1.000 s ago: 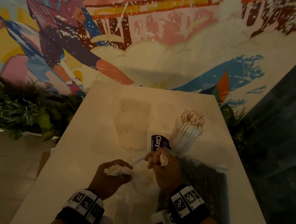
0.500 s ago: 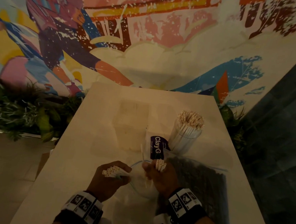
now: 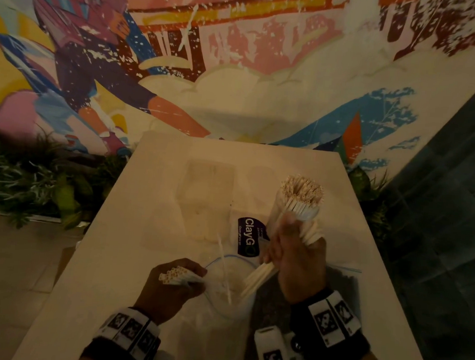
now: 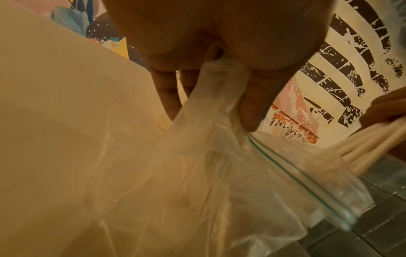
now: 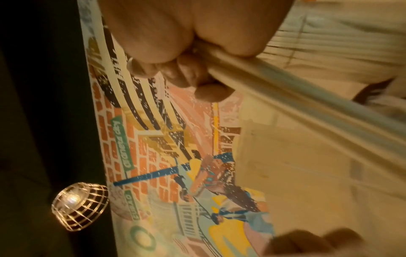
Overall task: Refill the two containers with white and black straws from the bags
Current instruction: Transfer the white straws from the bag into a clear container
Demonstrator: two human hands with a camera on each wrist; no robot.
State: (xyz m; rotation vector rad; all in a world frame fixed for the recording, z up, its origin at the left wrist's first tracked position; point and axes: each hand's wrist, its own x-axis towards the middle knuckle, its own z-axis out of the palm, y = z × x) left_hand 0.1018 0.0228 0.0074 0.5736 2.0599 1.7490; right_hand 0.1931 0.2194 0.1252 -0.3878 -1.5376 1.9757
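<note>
A round clear container (image 3: 299, 203) packed with upright white straws stands at the table's right. Just in front of it, my right hand (image 3: 293, 255) grips a slanted bundle of white straws (image 3: 261, 278); the right wrist view shows the fingers (image 5: 186, 73) curled round that bundle (image 5: 285, 87). My left hand (image 3: 179, 287) grips the clear zip bag (image 3: 224, 287) near its mouth, and a short bunch of white straw ends (image 3: 173, 274) shows at its knuckles. In the left wrist view the bag (image 4: 208, 121) is bunched in that hand (image 4: 219, 83). A bag of black straws (image 3: 273, 307) lies beneath my right wrist.
A faint clear boxy container (image 3: 207, 194) sits at the table's middle. A dark purple ClayGo label (image 3: 248, 236) lies beside the straw container. The pale table (image 3: 133, 229) ends at a mural wall, with plants (image 3: 36, 184) on the left and dark tiles on the right.
My right hand has risen from the bag's mouth with a bundle of white straws, up to the full container. The left hand has stayed on the bag.
</note>
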